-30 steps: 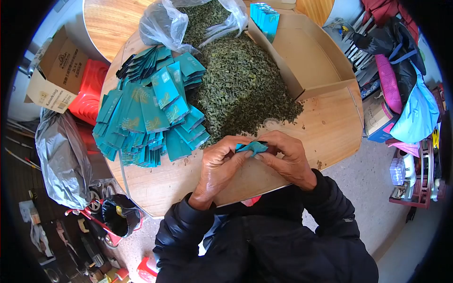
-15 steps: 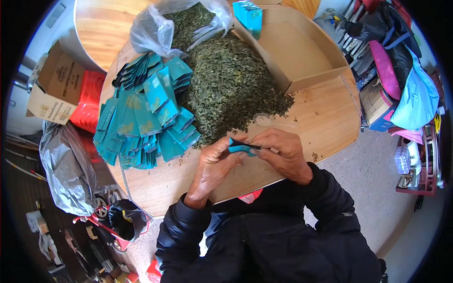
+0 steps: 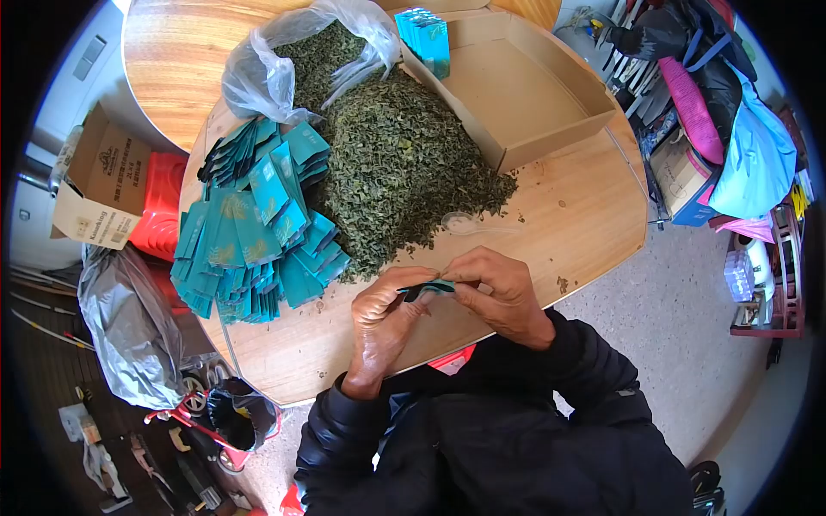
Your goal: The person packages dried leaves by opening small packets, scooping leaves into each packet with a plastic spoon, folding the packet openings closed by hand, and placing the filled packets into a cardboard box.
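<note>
Teal packet (image 3: 443,285) is clamped in the fingers of the left hand (image 3: 377,320) and right hand (image 3: 501,297), nearside of the leaf pile (image 3: 387,163). Boxed: one row (image 3: 424,41), in the carton (image 3: 525,82) right of the pile. Unboxed: many loose packets (image 3: 237,228), left of it.

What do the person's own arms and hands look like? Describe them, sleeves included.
Both the left hand and the right hand are bare, with no gloves or rings visible. The left sleeve and right sleeve are long, black, puffy and slightly shiny, ending around the wrists. A small pale mark shows on the right one.
</note>
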Tool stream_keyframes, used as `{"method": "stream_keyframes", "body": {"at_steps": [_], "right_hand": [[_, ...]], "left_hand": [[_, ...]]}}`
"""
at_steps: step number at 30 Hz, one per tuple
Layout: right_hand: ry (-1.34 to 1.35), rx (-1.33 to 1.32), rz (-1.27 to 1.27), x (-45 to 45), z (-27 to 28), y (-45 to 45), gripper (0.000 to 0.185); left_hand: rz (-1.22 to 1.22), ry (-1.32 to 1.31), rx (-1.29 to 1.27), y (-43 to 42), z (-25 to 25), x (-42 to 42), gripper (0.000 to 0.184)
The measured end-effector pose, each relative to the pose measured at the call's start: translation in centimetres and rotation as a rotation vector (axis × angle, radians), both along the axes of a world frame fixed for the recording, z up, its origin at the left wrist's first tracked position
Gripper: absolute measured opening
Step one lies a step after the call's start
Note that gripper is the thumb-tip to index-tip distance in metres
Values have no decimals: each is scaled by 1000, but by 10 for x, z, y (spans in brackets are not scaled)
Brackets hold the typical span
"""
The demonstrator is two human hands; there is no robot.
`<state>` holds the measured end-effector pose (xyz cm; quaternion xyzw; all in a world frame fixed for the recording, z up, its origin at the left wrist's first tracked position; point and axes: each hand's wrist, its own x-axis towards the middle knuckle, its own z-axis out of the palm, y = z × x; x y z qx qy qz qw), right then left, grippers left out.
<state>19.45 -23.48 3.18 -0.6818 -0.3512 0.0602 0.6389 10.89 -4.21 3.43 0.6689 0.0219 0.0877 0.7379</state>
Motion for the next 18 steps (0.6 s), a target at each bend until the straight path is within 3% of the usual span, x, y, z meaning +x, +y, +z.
{"method": "stream_keyframes", "body": {"at_steps": [4,11,18], "right_hand": [[-202,-4,-15,2,-2,0,28],[-388,-54,-10,7,11,0,30],[-327,-31,44,16,25,-3,37]], "left_hand": [[-60,98,-30,2,0,-4,27],[-75,30,109,9,14,-6,37],[-87,-55,249,13,32,-7,42]]}}
